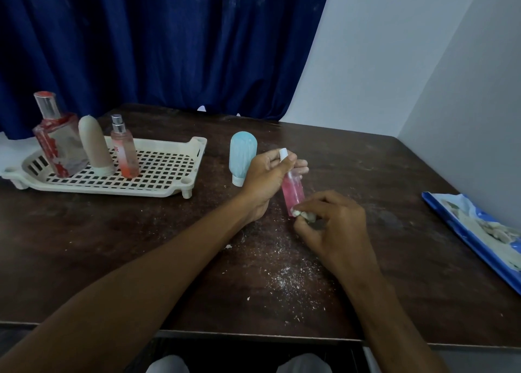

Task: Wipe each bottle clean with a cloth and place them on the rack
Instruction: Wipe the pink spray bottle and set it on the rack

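- Left hand (pixel 267 175) fingers grip the pink bottle (pixel 293 193) by its cap, above the table (pixel 366 158).
- Right hand (pixel 332 223) pinches what looks like a cloth (pixel 306 215) at its base.
- Risk: bottle slipping (cap-only hold) during rubbing.

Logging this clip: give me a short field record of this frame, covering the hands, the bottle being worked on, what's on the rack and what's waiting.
left hand: grips the small pink bottle near its white cap
right hand: presses a wadded cloth against that bottle's lower end
rack: three bottles upright: red-labelled perfume bottle, beige tube, slim pink spray bottle
waiting: blue bottle, cap-down on the table, right of the rack
table: dark, white crumbs near the hands
stage: wiping; pink bottle not yet racked
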Demonstrator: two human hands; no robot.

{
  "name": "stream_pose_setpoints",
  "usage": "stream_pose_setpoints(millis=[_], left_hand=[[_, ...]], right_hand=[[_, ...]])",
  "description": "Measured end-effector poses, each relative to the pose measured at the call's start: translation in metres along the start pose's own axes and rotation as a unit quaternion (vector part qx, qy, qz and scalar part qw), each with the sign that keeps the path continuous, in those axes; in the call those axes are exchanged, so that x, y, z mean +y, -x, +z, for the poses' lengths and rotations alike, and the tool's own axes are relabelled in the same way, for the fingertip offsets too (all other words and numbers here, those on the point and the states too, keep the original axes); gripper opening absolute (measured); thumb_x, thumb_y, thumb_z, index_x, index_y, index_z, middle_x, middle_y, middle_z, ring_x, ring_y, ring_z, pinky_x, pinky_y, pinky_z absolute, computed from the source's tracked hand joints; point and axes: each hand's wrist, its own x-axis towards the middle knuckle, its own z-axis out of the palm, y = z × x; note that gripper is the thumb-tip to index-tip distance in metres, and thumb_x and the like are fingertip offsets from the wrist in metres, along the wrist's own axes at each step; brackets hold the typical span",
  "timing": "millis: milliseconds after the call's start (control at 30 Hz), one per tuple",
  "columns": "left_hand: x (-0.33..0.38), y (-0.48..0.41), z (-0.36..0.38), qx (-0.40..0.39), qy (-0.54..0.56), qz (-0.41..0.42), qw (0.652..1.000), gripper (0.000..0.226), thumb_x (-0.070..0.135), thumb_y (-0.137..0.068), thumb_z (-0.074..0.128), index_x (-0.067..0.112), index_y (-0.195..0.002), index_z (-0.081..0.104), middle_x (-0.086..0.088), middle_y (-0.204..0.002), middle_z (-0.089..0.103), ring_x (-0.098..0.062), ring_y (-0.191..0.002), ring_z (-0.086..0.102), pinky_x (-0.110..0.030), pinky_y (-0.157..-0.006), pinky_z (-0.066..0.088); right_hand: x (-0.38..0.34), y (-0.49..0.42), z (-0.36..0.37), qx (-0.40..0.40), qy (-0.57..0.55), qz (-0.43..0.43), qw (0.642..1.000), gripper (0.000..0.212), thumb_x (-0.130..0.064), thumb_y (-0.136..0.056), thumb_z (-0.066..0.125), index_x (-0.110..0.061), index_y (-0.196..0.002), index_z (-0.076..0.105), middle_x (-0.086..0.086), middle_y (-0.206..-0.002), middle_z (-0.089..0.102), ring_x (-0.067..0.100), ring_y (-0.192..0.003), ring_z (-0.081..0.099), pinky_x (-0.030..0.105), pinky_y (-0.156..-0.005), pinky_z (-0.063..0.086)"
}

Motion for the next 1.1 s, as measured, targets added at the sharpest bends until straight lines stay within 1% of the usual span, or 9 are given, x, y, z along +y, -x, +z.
stream_pose_setpoints(millis=[100,200,300,400,567,733,900,1000,1100], left_hand=[[0.003,0.0,-0.002,-0.019,0.021,-0.014,1.0,0.027,0.014,-0.1,0.057,-0.003,-0.121,0.058,-0.016,-0.11,0.073,-0.025,-0.101,0.073,-0.03,-0.089,0.059],[0.003,0.001,-0.002,-0.041,0.042,-0.027,0.998,0.026,0.014,-0.099,0.057,0.0,-0.121,0.059,-0.014,-0.113,0.072,-0.023,-0.107,0.071,-0.032,-0.095,0.056],[0.001,0.0,-0.001,-0.04,0.048,-0.032,0.998,0.027,0.015,-0.098,0.059,0.003,-0.122,0.061,-0.005,-0.106,0.071,-0.021,-0.111,0.069,-0.035,-0.101,0.053],[0.002,0.0,-0.003,-0.028,0.052,-0.024,0.998,0.02,0.013,-0.097,0.061,0.006,-0.116,0.064,-0.001,-0.101,0.073,-0.022,-0.111,0.069,-0.035,-0.098,0.054],[0.001,-0.001,-0.003,-0.013,0.063,-0.021,0.998,0.033,0.011,-0.098,0.059,-0.003,-0.127,0.059,-0.017,-0.122,0.068,-0.023,-0.109,0.07,-0.035,-0.097,0.055],[-0.001,0.0,-0.002,-0.015,0.061,-0.021,0.998,0.031,0.013,-0.1,0.055,-0.002,-0.127,0.058,-0.015,-0.115,0.072,-0.023,-0.109,0.07,-0.037,-0.1,0.053],[-0.002,0.001,0.001,-0.028,0.051,-0.011,0.998,0.032,0.014,-0.102,0.052,-0.004,-0.128,0.056,-0.015,-0.114,0.072,-0.022,-0.108,0.071,-0.037,-0.099,0.054],[-0.003,0.001,0.001,-0.021,0.052,-0.009,0.998,0.031,0.013,-0.103,0.051,-0.004,-0.127,0.056,-0.014,-0.112,0.073,-0.022,-0.107,0.071,-0.037,-0.099,0.054],[-0.002,0.002,0.001,-0.024,0.057,-0.01,0.998,0.027,0.014,-0.102,0.052,-0.001,-0.123,0.058,-0.012,-0.108,0.073,-0.023,-0.107,0.071,-0.037,-0.098,0.055]], right_hand=[[0.001,0.001,-0.001,0.017,0.007,0.026,1.0,0.016,-0.003,-0.067,0.08,-0.014,-0.078,0.078,-0.004,-0.077,0.066,0.004,-0.064,0.058,0.01,-0.063,0.045],[0.007,-0.002,-0.004,0.033,0.035,0.044,0.998,0.011,-0.004,-0.07,0.078,-0.012,-0.071,0.071,-0.005,-0.07,0.061,0.006,-0.061,0.052,0.006,-0.061,0.038],[0.01,-0.003,-0.004,0.015,0.037,0.024,0.999,0.009,-0.006,-0.075,0.078,-0.012,-0.077,0.072,-0.004,-0.072,0.061,0.005,-0.063,0.05,0.004,-0.063,0.035],[0.01,-0.002,-0.004,0.015,0.027,0.02,0.999,0.008,-0.007,-0.077,0.078,-0.011,-0.081,0.072,-0.002,-0.077,0.063,0.008,-0.066,0.054,0.007,-0.063,0.04],[0.01,-0.002,-0.002,0.033,0.021,0.017,0.999,0.008,-0.004,-0.08,0.076,-0.008,-0.086,0.075,0.001,-0.081,0.066,0.009,-0.069,0.059,0.01,-0.065,0.044],[0.008,-0.002,-0.004,0.036,-0.012,0.017,0.999,0.013,-0.004,-0.079,0.077,-0.011,-0.089,0.077,0.0,-0.085,0.068,0.006,-0.072,0.061,0.01,-0.066,0.048],[0.006,-0.009,0.0,0.054,-0.017,0.007,0.998,0.005,-0.002,-0.083,0.073,-0.007,-0.084,0.074,0.002,-0.085,0.067,0.009,-0.075,0.062,0.027,-0.061,0.056],[0.004,-0.006,0.002,0.035,-0.029,-0.008,0.999,0.013,-0.002,-0.081,0.076,-0.008,-0.093,0.078,0.003,-0.092,0.069,0.009,-0.078,0.065,0.027,-0.065,0.059],[0.005,-0.004,-0.001,0.042,-0.018,0.005,0.999,0.013,-0.002,-0.076,0.079,-0.01,-0.086,0.078,0.001,-0.085,0.069,0.007,-0.071,0.063,0.019,-0.063,0.054]])
